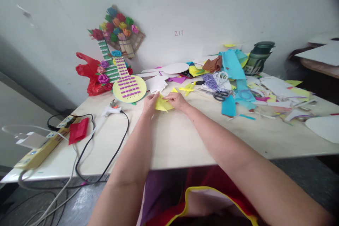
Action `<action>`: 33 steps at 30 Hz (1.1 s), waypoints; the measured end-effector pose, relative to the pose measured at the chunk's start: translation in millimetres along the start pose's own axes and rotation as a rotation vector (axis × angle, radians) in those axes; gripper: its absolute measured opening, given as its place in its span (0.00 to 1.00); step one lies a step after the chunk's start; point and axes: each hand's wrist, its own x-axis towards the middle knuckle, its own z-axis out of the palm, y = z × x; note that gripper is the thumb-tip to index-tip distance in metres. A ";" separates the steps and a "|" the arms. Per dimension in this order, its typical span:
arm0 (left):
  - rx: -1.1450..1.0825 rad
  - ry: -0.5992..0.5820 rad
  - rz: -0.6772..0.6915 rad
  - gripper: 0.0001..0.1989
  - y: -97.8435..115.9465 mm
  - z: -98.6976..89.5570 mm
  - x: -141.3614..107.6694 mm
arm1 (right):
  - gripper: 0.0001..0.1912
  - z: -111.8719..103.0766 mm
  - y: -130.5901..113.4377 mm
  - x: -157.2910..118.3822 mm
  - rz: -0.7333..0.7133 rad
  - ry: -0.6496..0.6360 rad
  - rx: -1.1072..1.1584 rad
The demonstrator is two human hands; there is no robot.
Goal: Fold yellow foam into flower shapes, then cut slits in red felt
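Note:
Between my two hands is a piece of yellow crepe paper [163,105], held just above the middle of the table [180,137]. My left hand [150,103] pinches its left side. My right hand [177,99] grips its upper right part with fingers closed. The paper looks folded or creased, with pointed lower corners. Behind the hands lie white paper pieces [156,84] and yellow paper strips [187,88]. A yellow banjo-shaped paper craft [129,89] with purple bars leans to the left of my left hand.
A white glue gun [111,110] with a black cord lies at left, near a red paper packet [78,130] and a power strip [45,148]. Scissors [221,95], yarn [210,82], blue paper [228,106], scraps and a green bottle [259,58] crowd the right. Paper flowers [119,24] stand behind.

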 end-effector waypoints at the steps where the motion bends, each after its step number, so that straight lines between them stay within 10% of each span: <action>1: 0.012 -0.003 0.003 0.17 0.1 0.1 -0.5 | 0.20 0.5 1.4 0.2 -0.009 0.000 -0.018; 10: 0.035 0.002 0.036 0.15 -3.2 -2.0 0.8 | 0.13 -5.9 -9.9 -1.4 0.024 -0.043 0.104; 16: 0.009 -0.026 0.045 0.16 0.3 1.9 -2.4 | 0.16 -12.4 -17.0 -4.5 0.293 0.052 0.369; 33: 0.087 -0.119 0.115 0.20 -2.4 5.0 -5.1 | 0.14 -4.8 -8.3 -4.8 0.442 0.068 0.312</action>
